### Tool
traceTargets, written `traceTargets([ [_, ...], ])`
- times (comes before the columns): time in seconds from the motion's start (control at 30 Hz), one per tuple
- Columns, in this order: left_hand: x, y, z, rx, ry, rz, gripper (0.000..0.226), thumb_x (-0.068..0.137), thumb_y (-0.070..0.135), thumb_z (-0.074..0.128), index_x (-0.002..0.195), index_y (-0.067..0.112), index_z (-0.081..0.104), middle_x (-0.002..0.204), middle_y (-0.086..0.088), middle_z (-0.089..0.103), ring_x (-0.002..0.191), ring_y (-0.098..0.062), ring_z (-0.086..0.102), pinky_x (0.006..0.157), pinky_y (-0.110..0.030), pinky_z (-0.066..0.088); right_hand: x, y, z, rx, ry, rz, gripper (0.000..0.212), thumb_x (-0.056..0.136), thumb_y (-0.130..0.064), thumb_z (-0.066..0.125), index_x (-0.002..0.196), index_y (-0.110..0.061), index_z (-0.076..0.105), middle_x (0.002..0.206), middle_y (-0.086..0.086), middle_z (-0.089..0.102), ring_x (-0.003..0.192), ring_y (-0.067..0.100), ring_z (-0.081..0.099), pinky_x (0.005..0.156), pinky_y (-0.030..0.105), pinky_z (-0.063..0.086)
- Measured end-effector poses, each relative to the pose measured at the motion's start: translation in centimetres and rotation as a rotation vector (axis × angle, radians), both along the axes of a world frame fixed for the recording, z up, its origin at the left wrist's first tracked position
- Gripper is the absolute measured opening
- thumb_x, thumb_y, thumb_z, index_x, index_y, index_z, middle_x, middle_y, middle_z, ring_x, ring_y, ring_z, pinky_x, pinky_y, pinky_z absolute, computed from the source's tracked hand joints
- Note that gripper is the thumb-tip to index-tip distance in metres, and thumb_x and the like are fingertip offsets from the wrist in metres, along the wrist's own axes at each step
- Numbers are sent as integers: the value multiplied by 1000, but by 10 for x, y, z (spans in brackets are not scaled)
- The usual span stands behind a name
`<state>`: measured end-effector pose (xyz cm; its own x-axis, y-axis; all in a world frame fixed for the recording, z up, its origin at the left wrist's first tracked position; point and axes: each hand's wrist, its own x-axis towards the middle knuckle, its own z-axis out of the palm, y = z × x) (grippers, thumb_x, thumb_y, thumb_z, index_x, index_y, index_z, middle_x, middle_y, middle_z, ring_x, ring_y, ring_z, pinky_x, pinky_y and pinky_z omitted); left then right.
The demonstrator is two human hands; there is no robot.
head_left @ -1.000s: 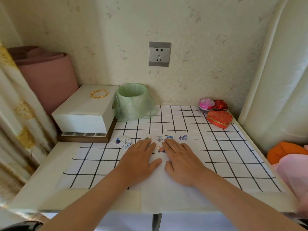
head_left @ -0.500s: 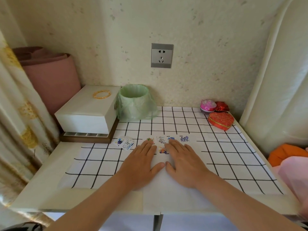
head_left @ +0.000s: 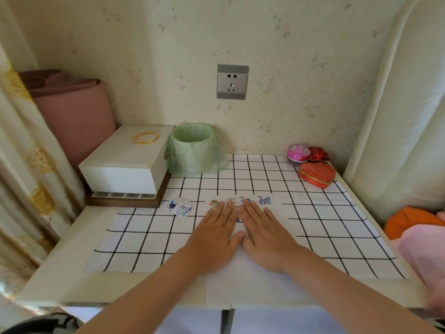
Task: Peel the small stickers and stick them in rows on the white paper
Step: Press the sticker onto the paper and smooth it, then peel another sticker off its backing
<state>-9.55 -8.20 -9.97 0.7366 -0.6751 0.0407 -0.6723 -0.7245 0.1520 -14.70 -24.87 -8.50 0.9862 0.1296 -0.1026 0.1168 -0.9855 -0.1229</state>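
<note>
A white paper (head_left: 243,283) lies on the checked table cover, reaching over the near edge. Several small stickers sit in a row along its far edge, among them a floral one (head_left: 214,203) and a purple one (head_left: 265,201); another sticker (head_left: 238,220) peeks between my hands. My left hand (head_left: 216,235) and my right hand (head_left: 263,233) lie flat side by side on the paper, palms down, thumbs touching, holding nothing. A small pile of loose stickers (head_left: 179,207) rests left of the paper.
A white box (head_left: 127,162) with a gold bangle (head_left: 146,137) stands at the back left beside a green-lined bin (head_left: 193,148). A red heart-shaped box (head_left: 316,174) and two small round trinkets sit at the back right. Orange and pink cloth lies off the right edge.
Both hands have slid together until the thumbs touch, covering most of the second-row sticker. The camera has tilted slightly.
</note>
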Motion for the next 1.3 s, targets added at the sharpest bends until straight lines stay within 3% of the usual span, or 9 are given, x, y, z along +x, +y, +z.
traceTargets([
  [0.1,0,-1,1,23,13,9,94,77,63,-20,157,17,-7,164,0,-18,150,-15,-20,123,-34,-10,-2,0,0,-20,2,-66,100,71,-64,-16,158,-14,-14,164,-1,-24,152,13,-21,124,35,-11],
  [0.3,-4,-6,2,34,32,49,100,75,67,-18,158,12,-6,164,-4,-17,151,-16,-19,123,-36,-10,-9,-8,5,-168,33,-194,112,65,-74,-18,158,-12,-13,167,3,-18,153,15,-18,123,51,-10],
  [0.47,2,-11,2,-4,-122,-33,89,91,65,-13,159,13,9,166,-2,-4,153,-18,-5,124,-45,6,-9,-11,1,-108,-29,-142,106,70,-69,-14,158,-9,-14,166,6,-20,152,17,-21,124,43,-11],
  [0.6,3,-25,2,-25,24,-99,90,84,66,-11,159,16,1,166,2,-7,151,-8,-12,124,-33,-4,-10,-12,4,-55,-21,-46,98,71,-57,-11,158,-12,-11,167,1,-18,152,12,-21,124,36,-12],
  [0.87,-6,-27,6,-2,30,-34,107,74,75,-26,158,14,-1,166,-2,-10,151,-13,-16,122,-34,-12,-12,-8,5,-154,-6,-174,100,70,-57,-14,160,-16,-7,168,1,-12,154,14,-14,123,53,-7],
  [1.0,-5,-23,2,-7,37,28,118,65,77,-34,158,11,-2,166,-3,-12,151,-13,-17,123,-37,-8,-11,-8,5,-137,5,-203,96,76,-65,-8,160,-18,-7,168,0,-13,154,13,-13,123,54,-1],
  [1.1,-2,-16,1,-2,42,62,106,73,72,-20,158,12,-3,166,-2,-13,151,-13,-16,123,-35,-7,-13,-8,5,-104,15,-220,106,69,-73,-12,160,-19,-7,168,-1,-14,154,13,-13,123,54,1],
  [1.3,3,4,1,21,28,125,103,73,69,-19,158,12,-3,166,-3,-12,151,-13,-15,123,-32,-8,-13,-10,2,-98,2,-260,105,74,-81,-5,160,-20,-7,168,-1,-15,154,14,-13,123,54,1],
])
